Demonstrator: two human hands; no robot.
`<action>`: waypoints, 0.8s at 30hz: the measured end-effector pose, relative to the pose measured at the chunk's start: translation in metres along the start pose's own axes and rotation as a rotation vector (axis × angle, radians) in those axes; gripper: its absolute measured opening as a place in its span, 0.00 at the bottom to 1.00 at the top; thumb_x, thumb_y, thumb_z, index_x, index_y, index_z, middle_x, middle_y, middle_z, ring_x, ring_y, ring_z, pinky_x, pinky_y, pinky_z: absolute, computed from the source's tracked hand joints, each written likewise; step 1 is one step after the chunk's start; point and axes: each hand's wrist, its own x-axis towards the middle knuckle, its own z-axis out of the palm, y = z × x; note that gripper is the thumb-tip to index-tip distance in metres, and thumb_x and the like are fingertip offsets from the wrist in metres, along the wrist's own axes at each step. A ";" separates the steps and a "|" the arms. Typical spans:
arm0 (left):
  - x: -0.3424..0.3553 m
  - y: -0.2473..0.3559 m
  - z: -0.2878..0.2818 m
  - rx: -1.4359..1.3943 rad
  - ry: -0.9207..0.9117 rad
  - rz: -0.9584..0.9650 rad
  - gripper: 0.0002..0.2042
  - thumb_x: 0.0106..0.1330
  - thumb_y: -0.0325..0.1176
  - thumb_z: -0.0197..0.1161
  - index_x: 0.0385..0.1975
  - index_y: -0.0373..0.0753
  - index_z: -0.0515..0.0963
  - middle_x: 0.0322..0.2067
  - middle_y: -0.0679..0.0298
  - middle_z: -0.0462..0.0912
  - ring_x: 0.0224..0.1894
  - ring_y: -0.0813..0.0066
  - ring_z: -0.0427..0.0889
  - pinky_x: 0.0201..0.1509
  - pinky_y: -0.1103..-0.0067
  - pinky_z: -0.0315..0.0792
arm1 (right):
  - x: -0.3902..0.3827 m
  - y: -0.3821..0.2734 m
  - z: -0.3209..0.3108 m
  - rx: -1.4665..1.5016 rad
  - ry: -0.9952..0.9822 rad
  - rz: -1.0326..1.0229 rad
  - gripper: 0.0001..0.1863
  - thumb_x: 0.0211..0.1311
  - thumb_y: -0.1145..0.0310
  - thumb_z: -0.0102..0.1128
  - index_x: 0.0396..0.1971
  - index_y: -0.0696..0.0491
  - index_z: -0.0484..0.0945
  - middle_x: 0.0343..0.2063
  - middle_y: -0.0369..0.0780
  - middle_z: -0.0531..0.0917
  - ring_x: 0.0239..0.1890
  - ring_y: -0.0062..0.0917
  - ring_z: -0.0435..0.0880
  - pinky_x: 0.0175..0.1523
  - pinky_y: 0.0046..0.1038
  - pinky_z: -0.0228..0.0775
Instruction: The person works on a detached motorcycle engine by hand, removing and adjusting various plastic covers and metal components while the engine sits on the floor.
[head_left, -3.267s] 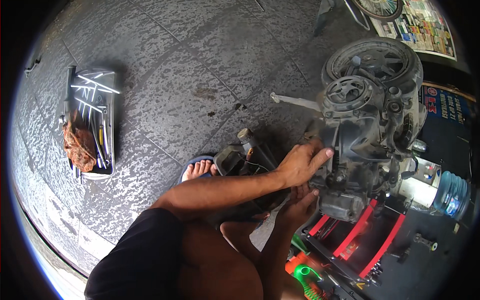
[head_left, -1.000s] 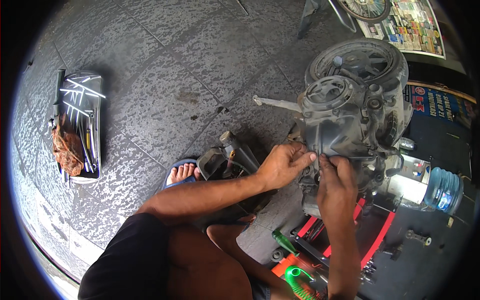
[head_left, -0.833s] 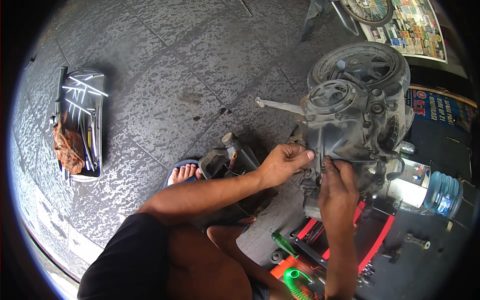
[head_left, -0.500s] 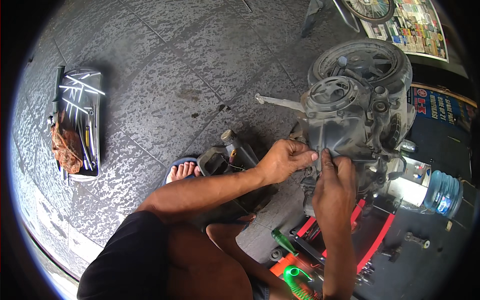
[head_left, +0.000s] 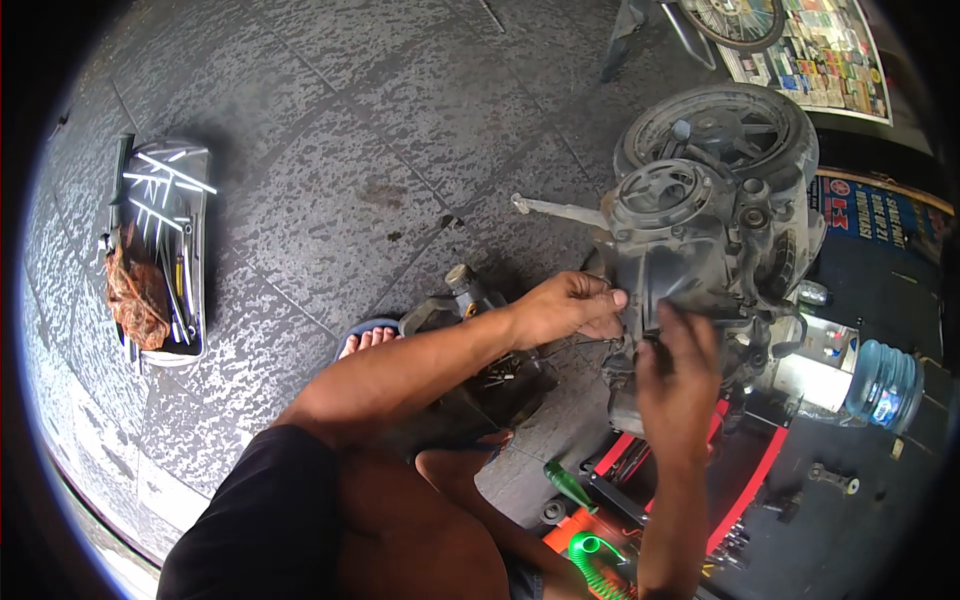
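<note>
A dusty grey engine unit (head_left: 655, 265) of a scooter, with a round finned fan cover (head_left: 672, 195), lies in front of me to the right. My left hand (head_left: 575, 308) is at the left edge of its casing, thumb and fingers pressed together. Whatever they pinch is hidden. Just right of it, my right hand (head_left: 682, 370) hovers over the lower casing, thumb and fingers bent and smeared by motion. Something dark shows near its thumb, too blurred to name. The rear wheel (head_left: 735, 130) with its tyre sits beyond the fan cover.
A tray (head_left: 200, 330) of tools, bright rods and a brown rag stands far left. A dark bottle (head_left: 470, 290) and black parts lie by my foot. Below the engine are a red-black toolbox (head_left: 750, 490), green coiled hose (head_left: 590, 565) and green bottle (head_left: 570, 487). A blue water jug (head_left: 887, 385) lies right.
My right hand has lifted off the casing and drawn back slightly toward me, its fingers now blurred. My left hand stays at the casing's edge, shifted slightly left.
</note>
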 end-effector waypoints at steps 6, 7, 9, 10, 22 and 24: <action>0.005 -0.009 -0.001 0.028 -0.032 0.051 0.18 0.72 0.48 0.64 0.36 0.35 0.80 0.32 0.66 0.84 0.36 0.80 0.81 0.45 0.79 0.77 | 0.023 0.001 -0.044 -0.279 0.180 0.098 0.36 0.52 0.69 0.75 0.61 0.60 0.70 0.54 0.53 0.73 0.57 0.49 0.74 0.61 0.44 0.68; 0.004 -0.010 -0.001 0.046 -0.031 0.061 0.18 0.71 0.47 0.64 0.35 0.35 0.80 0.30 0.67 0.83 0.35 0.80 0.81 0.44 0.79 0.76 | 0.023 0.004 -0.046 -0.267 0.172 0.141 0.36 0.52 0.68 0.76 0.61 0.60 0.70 0.55 0.54 0.72 0.58 0.50 0.74 0.61 0.44 0.68; 0.005 -0.008 -0.002 0.106 -0.040 0.065 0.18 0.71 0.47 0.65 0.33 0.35 0.79 0.28 0.67 0.82 0.33 0.81 0.80 0.41 0.79 0.75 | 0.023 0.010 -0.046 -0.233 0.145 0.222 0.38 0.51 0.65 0.77 0.61 0.59 0.70 0.55 0.55 0.71 0.59 0.52 0.73 0.61 0.45 0.68; 0.007 -0.005 -0.003 0.149 -0.056 0.061 0.18 0.71 0.46 0.65 0.32 0.35 0.79 0.27 0.67 0.81 0.32 0.81 0.79 0.40 0.79 0.75 | 0.025 0.009 -0.045 -0.227 0.155 0.215 0.38 0.50 0.65 0.78 0.61 0.59 0.70 0.56 0.55 0.70 0.59 0.53 0.73 0.61 0.45 0.68; -0.005 0.018 0.014 0.181 0.031 0.017 0.19 0.71 0.45 0.65 0.33 0.31 0.82 0.26 0.60 0.84 0.31 0.74 0.83 0.38 0.77 0.77 | 0.030 -0.009 -0.006 -0.333 0.180 0.204 0.33 0.50 0.67 0.78 0.56 0.62 0.74 0.63 0.59 0.59 0.60 0.58 0.72 0.60 0.46 0.71; -0.006 0.021 0.014 0.173 0.033 0.001 0.18 0.71 0.44 0.65 0.34 0.30 0.83 0.26 0.59 0.85 0.31 0.74 0.84 0.38 0.77 0.78 | 0.029 -0.009 -0.003 -0.345 0.200 0.191 0.31 0.51 0.68 0.77 0.55 0.63 0.76 0.63 0.60 0.59 0.60 0.58 0.72 0.61 0.46 0.71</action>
